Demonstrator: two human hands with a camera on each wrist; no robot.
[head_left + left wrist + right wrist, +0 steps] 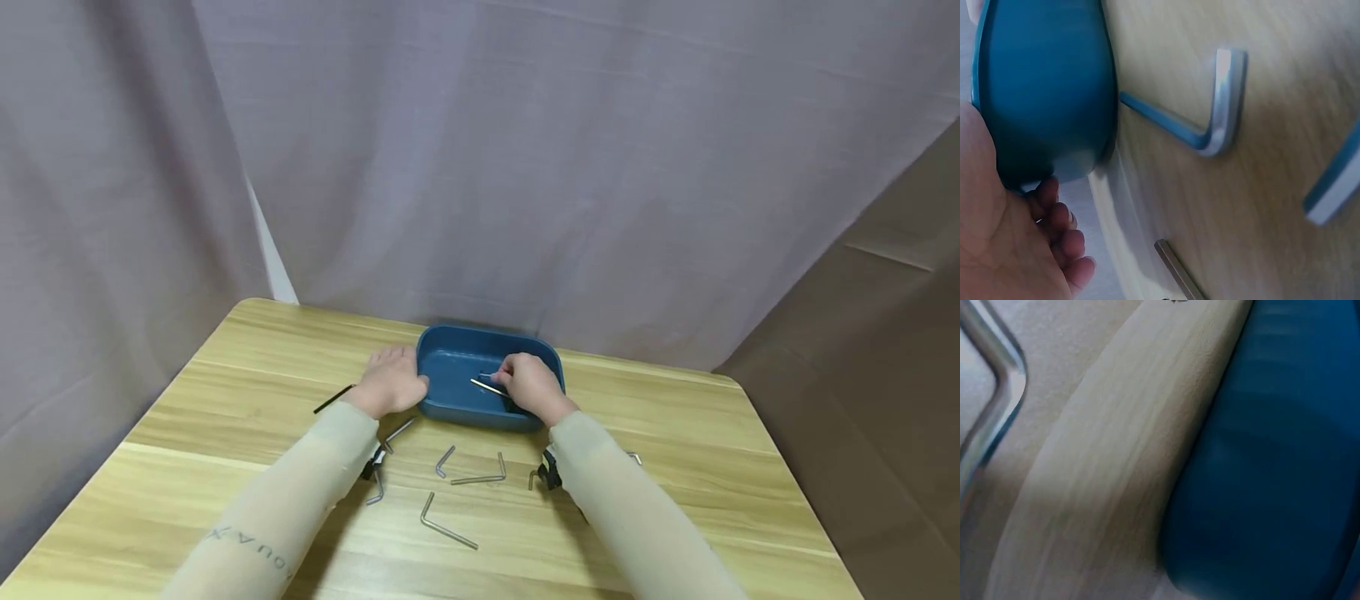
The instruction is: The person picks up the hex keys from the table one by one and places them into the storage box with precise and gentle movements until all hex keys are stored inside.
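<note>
— From above, what do you see?
— The right hand (531, 386) hovers over the blue tray (450, 362) at the table's (675, 433) far edge, fingers pinching a hex key (487, 387); the left hand (390, 382) rests against the tray's left wall, fingers together; more hex keys (480, 477) lie loose nearer the person.
— And the left wrist?
— Curled fingers (1060, 228) touch the tray (1047, 81); a bent hex key (1210, 119) lies just beside it.
— The right wrist?
— Only tray wall (1272, 456), wood, one key (991, 419); fingers unseen, I cannot tell.
</note>
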